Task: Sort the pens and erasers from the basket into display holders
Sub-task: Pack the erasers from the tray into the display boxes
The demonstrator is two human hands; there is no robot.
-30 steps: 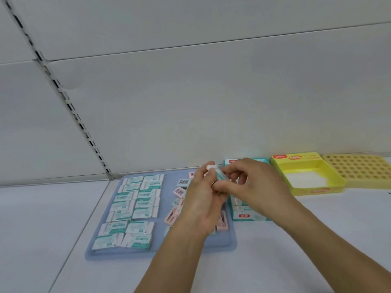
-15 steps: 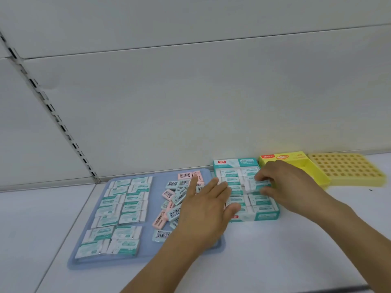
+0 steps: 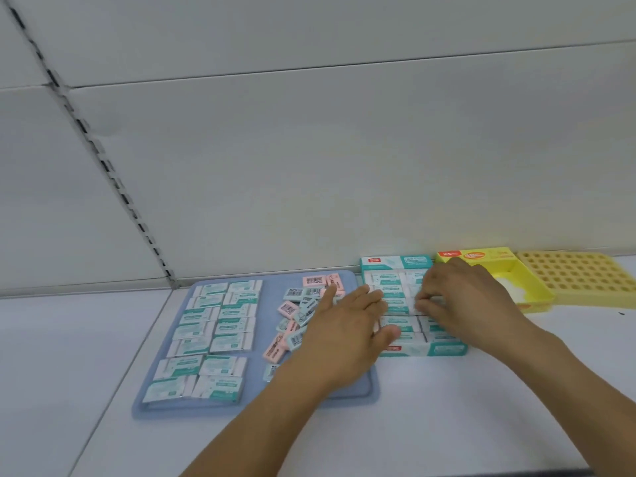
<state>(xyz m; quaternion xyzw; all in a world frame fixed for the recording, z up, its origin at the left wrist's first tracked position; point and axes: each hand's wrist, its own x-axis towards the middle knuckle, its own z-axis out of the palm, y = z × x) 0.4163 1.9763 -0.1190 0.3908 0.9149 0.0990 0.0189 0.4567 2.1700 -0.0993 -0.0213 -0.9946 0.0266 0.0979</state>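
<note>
A blue tray point(image 3: 373, 383) lies flat on a white shelf point(image 3: 447, 407), and everything else sits in relation to it. On the tray's left half, teal-and-white erasers point(image 3: 220, 333) lie in two neat columns. On its right half, a loose heap of pink and pale-blue erasers point(image 3: 299, 311) lies jumbled, some with barcodes facing up.

Touching the tray's right edge stands a teal box point(image 3: 395, 262), an open display holder filled with rows of teal-and-white erasers. Right of the tray, beyond that box, sits a yellow box point(image 3: 530, 287), open, with something white inside. Farther right still lies a yellow grid holder point(image 3: 578, 277) full of small square cells.

The left hand point(image 3: 344, 330) hovers over the tray's right edge, palm down, fingers straight and spread, grasping nothing; its fingertips reach onto the teal box's left column. The right hand point(image 3: 464, 304) is over the teal box, to the right of the tray, fingers curled down among the packed erasers. Its fingertips pinch or press at one eraser in the right column, but whether they truly grasp it I cannot tell, as the frame is blurred there.
</note>
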